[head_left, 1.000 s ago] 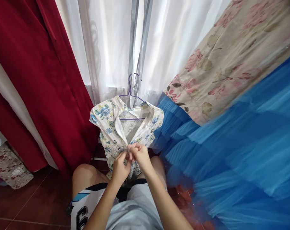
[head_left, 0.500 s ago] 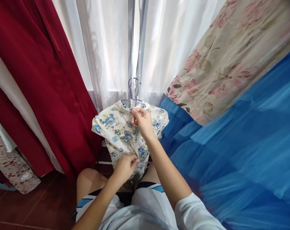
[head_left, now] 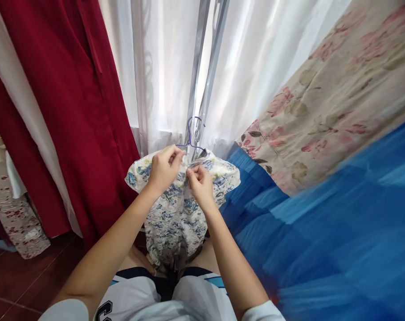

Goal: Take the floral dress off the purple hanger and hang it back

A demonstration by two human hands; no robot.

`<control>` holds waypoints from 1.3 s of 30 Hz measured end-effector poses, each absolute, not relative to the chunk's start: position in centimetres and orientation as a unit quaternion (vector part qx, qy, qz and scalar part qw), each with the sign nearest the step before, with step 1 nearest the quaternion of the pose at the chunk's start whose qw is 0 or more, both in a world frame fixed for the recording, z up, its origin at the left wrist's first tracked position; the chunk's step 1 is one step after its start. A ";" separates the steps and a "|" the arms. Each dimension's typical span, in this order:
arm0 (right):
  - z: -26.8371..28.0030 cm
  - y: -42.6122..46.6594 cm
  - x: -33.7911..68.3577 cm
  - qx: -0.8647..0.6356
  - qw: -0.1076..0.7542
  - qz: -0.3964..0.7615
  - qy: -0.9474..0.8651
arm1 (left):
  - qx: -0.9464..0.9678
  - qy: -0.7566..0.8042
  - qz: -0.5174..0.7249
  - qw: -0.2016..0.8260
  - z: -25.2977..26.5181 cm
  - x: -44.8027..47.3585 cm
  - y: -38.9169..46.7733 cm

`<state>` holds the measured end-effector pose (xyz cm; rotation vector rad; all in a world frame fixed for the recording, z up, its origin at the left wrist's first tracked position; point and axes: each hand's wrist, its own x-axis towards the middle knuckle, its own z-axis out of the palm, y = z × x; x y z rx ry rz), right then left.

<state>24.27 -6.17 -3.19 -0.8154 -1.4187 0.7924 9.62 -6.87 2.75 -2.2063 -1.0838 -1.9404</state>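
Observation:
A white shirt with blue flowers point(head_left: 175, 209) hangs in front of me on a purple hanger point(head_left: 189, 133). Its front parts at the neck, showing a gap below the hanger. My left hand point(head_left: 166, 167) pinches the shirt's edge at the left side of the collar. Lower and to the right, my right hand point(head_left: 200, 185) has its fingers closed on the other front edge. The lower part of the shirt is blurred and hangs between my knees. Any buttons are too small to make out.
White curtains point(head_left: 165, 67) hang behind the hanger, with a grey metal frame point(head_left: 197, 71) between them. Dark red cloth point(head_left: 75, 111) hangs at left. A beige floral cloth point(head_left: 289, 133) and blue ruffled fabric point(head_left: 322, 232) fill the right. Red floor tiles point(head_left: 38, 281) show at lower left.
My left hand has risen from the shirt's lower front to the collar. My right hand has come slightly down. The shirt's neck is now spread apart, and the view has shifted a little.

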 end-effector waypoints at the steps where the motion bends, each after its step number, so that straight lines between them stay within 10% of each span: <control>1: -3.9 -5.9 24.5 -0.359 0.604 0.346 -0.622 | -0.673 -0.349 -0.652 0.006 2.8 8.6 -6.4; 6: -4.9 -7.2 26.3 -0.387 0.567 0.364 -0.629 | -0.466 -0.413 -0.781 -0.048 0.8 0.6 -1.4; 12: -6.5 -10.2 26.7 -0.397 0.563 0.389 -0.612 | -0.163 -0.444 -0.808 -0.351 -9.0 -0.6 -0.2; 21: -18.2 -13.0 31.0 -0.533 0.552 0.393 -0.506 | -0.294 -0.332 -0.746 -0.496 -14.3 7.9 -7.8; 32: -11.0 -17.6 25.6 -0.337 0.423 0.561 -0.627 | -0.706 -0.363 -0.532 -0.294 -6.2 12.3 -15.4; 39: -9.9 -18.8 29.6 -0.400 0.441 0.573 -0.564 | -0.709 -0.223 -0.325 -0.585 -10.0 9.7 -15.3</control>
